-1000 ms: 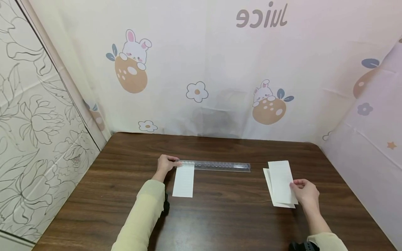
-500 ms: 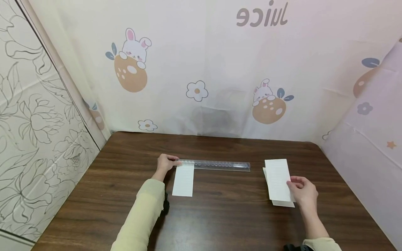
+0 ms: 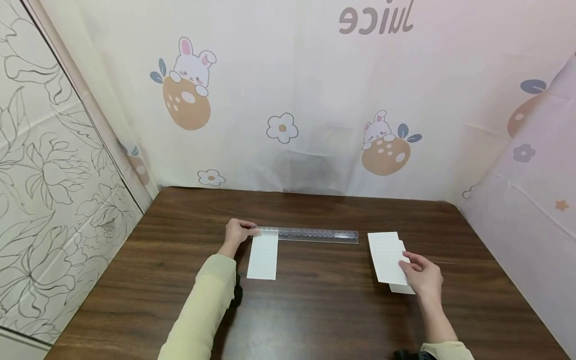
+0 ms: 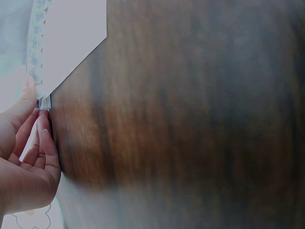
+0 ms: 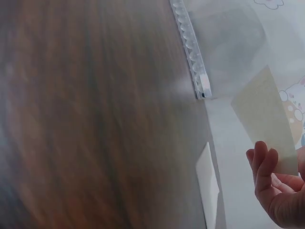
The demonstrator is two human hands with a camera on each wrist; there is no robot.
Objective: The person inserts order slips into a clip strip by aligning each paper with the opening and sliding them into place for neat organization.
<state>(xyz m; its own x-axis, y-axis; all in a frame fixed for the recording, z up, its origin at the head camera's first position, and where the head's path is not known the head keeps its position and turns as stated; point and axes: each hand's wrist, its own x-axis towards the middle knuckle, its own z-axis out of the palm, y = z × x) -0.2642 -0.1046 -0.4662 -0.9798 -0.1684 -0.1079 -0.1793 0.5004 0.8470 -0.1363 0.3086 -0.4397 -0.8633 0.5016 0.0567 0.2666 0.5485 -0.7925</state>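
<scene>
A long clear plastic strip (image 3: 317, 235) with a row of scalloped bumps lies across the table. My left hand (image 3: 237, 235) pinches its left end, thumb on top and fingers beneath in the left wrist view. One white lined card (image 3: 263, 255) stands against the strip's left part, its top edge in or under the strip. At the right, my right hand (image 3: 424, 275) pinches another white lined card (image 3: 384, 257) by its right edge. That card is raised off the table in the right wrist view. Below it lie more white cards (image 5: 208, 188), partly covered in the head view.
The brown wood-grain table (image 3: 315, 310) ends at a printed cloth backdrop (image 3: 315, 100) along its far edge. A floral panel (image 3: 58, 175) stands at the left, and more cloth (image 3: 535, 240) hangs at the right.
My right hand has lifted the top card off the others and carried it to the left, toward the strip. The left hand keeps its place on the strip's end.
</scene>
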